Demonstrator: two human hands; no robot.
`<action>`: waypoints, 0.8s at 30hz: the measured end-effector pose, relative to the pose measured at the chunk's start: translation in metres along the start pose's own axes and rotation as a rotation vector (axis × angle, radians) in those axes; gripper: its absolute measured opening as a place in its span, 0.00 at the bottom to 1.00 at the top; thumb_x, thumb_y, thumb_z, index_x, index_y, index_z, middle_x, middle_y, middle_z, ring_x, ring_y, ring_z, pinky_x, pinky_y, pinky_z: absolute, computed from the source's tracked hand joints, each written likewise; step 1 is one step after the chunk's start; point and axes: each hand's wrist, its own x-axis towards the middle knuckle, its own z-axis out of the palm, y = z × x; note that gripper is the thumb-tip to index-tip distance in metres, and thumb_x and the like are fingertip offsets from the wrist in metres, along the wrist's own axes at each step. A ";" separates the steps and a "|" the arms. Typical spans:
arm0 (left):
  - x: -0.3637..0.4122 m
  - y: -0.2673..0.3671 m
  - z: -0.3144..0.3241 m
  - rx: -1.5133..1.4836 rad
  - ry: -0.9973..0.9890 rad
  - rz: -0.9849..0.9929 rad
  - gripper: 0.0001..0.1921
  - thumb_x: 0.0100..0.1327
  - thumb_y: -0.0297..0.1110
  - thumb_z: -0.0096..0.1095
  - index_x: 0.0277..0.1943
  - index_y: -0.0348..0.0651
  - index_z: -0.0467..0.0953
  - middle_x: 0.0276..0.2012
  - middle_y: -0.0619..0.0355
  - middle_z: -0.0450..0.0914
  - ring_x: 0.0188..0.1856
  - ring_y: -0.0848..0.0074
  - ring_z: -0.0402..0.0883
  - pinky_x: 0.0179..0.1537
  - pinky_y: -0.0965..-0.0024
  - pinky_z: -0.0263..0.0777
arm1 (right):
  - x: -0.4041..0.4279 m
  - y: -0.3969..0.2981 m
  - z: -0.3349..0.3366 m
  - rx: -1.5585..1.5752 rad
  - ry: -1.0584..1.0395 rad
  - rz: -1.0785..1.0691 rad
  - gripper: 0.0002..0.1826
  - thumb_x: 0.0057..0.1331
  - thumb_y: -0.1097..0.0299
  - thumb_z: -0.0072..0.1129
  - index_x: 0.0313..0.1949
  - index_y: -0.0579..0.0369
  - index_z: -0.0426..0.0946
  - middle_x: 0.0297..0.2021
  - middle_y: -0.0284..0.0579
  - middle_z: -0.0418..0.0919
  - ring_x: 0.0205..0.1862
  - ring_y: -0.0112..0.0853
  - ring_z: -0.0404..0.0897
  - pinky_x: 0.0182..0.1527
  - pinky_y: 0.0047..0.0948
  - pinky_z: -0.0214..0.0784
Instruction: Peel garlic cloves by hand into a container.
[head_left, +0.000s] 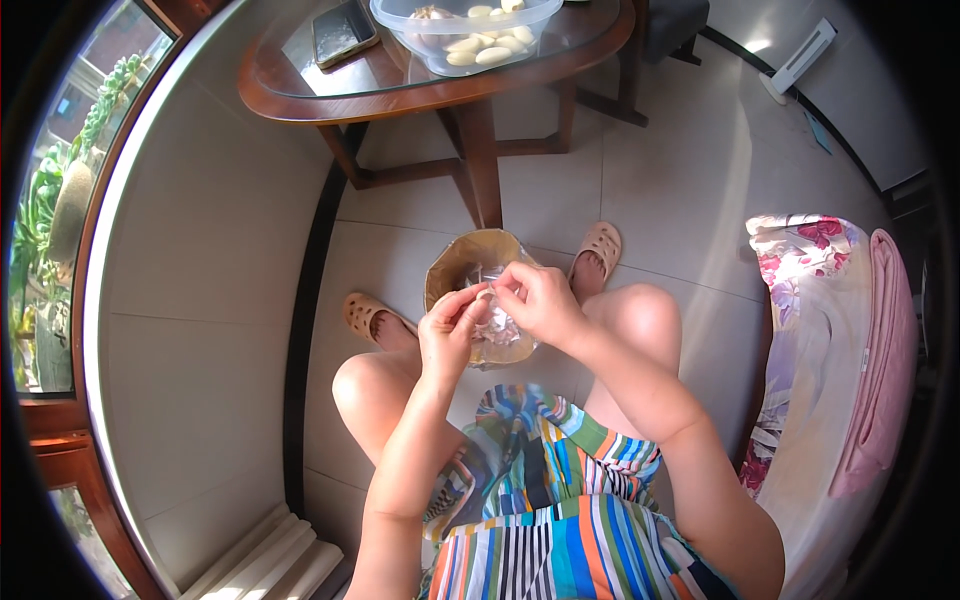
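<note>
Over a lined waste bin (447, 264), my left hand (448, 330) pinches a small pale garlic clove (486, 293) between thumb and fingertips. My right hand (546, 306) meets it from the other side, its thumb and forefinger closed at the clove's edge. The fingers hide much of the clove. Crumpled clear plastic (498, 324) shows inside the bin below. On the table ahead, a clear plastic bowl (420, 56) contains several peeled cloves (493, 55) and what looks like an unpeeled garlic bulb (433, 13).
A glass-topped wooden table (360, 109) stands ahead, with a phone (343, 34) on it. My knees and sandals (600, 244) flank the bin. At right, a seat bears floral fabric (806, 255) and a folded pink cloth (877, 375). A wall and window with plants (49, 187) run along the left.
</note>
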 end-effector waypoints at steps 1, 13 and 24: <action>0.000 0.000 0.000 -0.001 0.000 -0.001 0.11 0.57 0.23 0.51 0.43 0.32 0.71 0.29 0.60 0.72 0.29 0.82 0.73 0.34 0.82 0.68 | 0.000 0.002 0.000 0.000 0.000 0.001 0.05 0.54 0.72 0.48 0.25 0.61 0.69 0.20 0.46 0.73 0.20 0.33 0.74 0.22 0.26 0.63; 0.002 -0.002 0.006 0.520 0.071 0.371 0.08 0.57 0.22 0.49 0.39 0.36 0.73 0.28 0.56 0.72 0.26 0.80 0.70 0.27 0.81 0.65 | 0.000 0.016 0.004 -0.142 -0.091 -0.200 0.07 0.52 0.73 0.48 0.29 0.62 0.71 0.21 0.53 0.72 0.22 0.42 0.73 0.24 0.31 0.63; -0.001 0.004 0.008 0.567 0.084 0.405 0.07 0.55 0.21 0.50 0.36 0.36 0.73 0.28 0.52 0.72 0.27 0.69 0.74 0.28 0.75 0.68 | -0.001 0.013 0.007 -0.065 -0.218 -0.100 0.08 0.54 0.70 0.43 0.26 0.64 0.67 0.22 0.57 0.71 0.26 0.48 0.71 0.28 0.39 0.63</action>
